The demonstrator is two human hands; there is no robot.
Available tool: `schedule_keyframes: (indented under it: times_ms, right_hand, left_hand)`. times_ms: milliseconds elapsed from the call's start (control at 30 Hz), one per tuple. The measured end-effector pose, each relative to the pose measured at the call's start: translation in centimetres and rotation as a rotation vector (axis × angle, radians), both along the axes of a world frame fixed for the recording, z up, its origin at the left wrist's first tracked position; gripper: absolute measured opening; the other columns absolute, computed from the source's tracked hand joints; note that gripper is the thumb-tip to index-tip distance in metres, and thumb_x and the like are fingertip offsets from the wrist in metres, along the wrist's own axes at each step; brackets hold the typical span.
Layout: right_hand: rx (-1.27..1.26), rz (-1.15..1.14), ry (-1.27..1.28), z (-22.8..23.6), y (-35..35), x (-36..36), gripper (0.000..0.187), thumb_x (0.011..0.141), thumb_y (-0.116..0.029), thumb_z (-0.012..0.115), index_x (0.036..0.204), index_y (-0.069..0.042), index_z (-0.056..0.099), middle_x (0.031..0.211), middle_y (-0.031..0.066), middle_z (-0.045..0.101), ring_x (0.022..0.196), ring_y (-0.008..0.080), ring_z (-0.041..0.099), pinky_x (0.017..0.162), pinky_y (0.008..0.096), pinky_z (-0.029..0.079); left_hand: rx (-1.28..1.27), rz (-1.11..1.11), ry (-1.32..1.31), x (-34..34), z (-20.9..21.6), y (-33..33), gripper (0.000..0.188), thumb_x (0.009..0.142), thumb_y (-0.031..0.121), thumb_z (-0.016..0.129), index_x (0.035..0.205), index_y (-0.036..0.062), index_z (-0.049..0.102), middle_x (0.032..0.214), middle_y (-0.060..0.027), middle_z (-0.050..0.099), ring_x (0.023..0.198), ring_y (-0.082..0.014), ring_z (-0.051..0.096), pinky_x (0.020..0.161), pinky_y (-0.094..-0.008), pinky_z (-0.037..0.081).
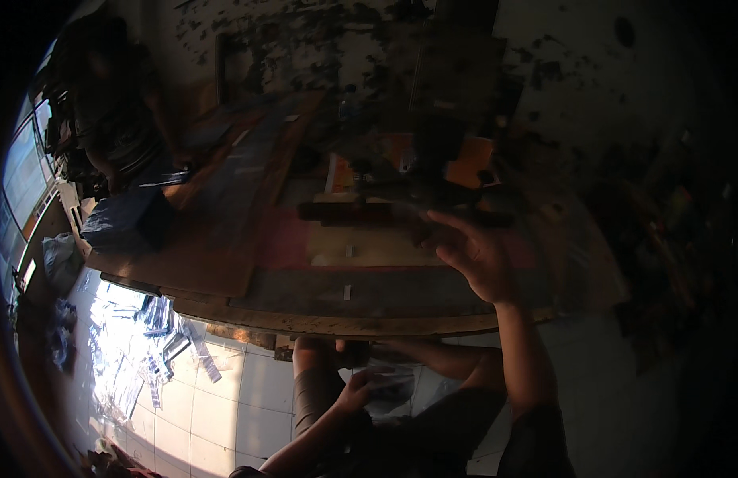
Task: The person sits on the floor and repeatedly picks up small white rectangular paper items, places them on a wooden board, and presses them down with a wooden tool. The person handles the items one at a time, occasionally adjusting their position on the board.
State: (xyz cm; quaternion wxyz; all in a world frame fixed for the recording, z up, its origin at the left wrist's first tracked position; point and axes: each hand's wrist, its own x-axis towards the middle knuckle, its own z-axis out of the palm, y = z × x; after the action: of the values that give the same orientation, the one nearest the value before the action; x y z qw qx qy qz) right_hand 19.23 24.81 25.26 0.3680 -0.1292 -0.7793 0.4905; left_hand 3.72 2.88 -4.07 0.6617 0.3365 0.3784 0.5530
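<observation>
- Right hand [479, 263]: fingers spread, gripping nothing, near a dark bar [337, 213]; I can't tell whether they touch it.
- Left hand [357, 392]: low, fingers curled beside clear plastic [394, 389], perhaps holding it; too dim to say.
- Yellow panel [369, 251]: laid flat on the table [369, 325], so set out; what's left doesn't show.
- Shadow swallows the table's far right.

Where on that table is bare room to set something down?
The grey strip along the front edge looks bare between the pale tag and the right forearm. So does the brown board right of the blue bundle. It is crowded farther back, around the dark bar and orange sheet; shadow hides the far right.
</observation>
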Motion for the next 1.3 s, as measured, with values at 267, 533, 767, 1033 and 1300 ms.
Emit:
schedule_keyframes:
  times_ms: [267, 533, 767, 1033, 1300]
  right_hand:
    - [0.086, 0.13, -0.075, 6.5, 1.2, 1.5, 0.087, 0.107, -0.064, 0.008, 0.142, -0.007, 0.063, 0.145, 0.0073, 0.064, 0.135, 0.0189, 0.053, 0.112, 0.0352, 0.033]
    - [0.23, 0.096, -0.037, 10.5, 2.3, 2.1, 0.088, 0.11, -0.06, 0.008, 0.13, -0.002, 0.071, 0.13, 0.0083, 0.072, 0.123, 0.018, 0.059, 0.106, 0.0342, 0.039]
    - [0.306, 0.164, -0.006, 12.4, 0.6, 1.3, 0.098, 0.107, -0.061, -0.001, 0.129, 0.003, 0.07, 0.131, 0.0145, 0.071, 0.12, 0.0237, 0.062, 0.115, 0.0375, 0.035]
    - [0.302, 0.204, 0.028, 12.5, 0.8, 1.4, 0.103, 0.105, -0.063, -0.007, 0.131, 0.004, 0.068, 0.135, 0.0197, 0.067, 0.125, 0.0298, 0.062, 0.118, 0.0447, 0.037]
    - [0.301, 0.162, -0.025, 13.6, 0.1, 2.1, 0.103, 0.105, -0.065, -0.005, 0.131, 0.002, 0.068, 0.136, 0.02, 0.067, 0.129, 0.0306, 0.061, 0.116, 0.0435, 0.038]
  left_hand:
    - [0.118, 0.021, 0.099, -0.5, -1.3, 1.3, 0.041, 0.103, 0.02, 0.056, 0.135, -0.0062, 0.06, 0.129, -0.0182, 0.068, 0.122, -0.0249, 0.066, 0.103, -0.0372, 0.054]
    - [0.248, 0.082, 0.196, -1.0, 0.6, 0.9, 0.047, 0.099, 0.026, 0.061, 0.135, -0.0041, 0.061, 0.13, -0.0147, 0.069, 0.123, -0.0234, 0.064, 0.109, -0.0375, 0.047]
    - [0.222, 0.144, 0.298, -1.1, 1.7, 1.0, 0.046, 0.093, 0.016, 0.061, 0.134, -0.0041, 0.061, 0.129, -0.0123, 0.069, 0.121, -0.0212, 0.063, 0.107, -0.0354, 0.048]
    - [0.202, 0.131, 0.234, -0.1, 3.3, 1.1, 0.045, 0.094, 0.013, 0.059, 0.135, -0.0049, 0.058, 0.131, -0.0133, 0.068, 0.121, -0.0213, 0.063, 0.107, -0.035, 0.048]
    - [0.249, 0.152, 0.24, 0.5, 3.2, 1.4, 0.043, 0.097, 0.019, 0.06, 0.133, -0.0041, 0.06, 0.13, -0.012, 0.068, 0.121, -0.0204, 0.063, 0.107, -0.0355, 0.047]
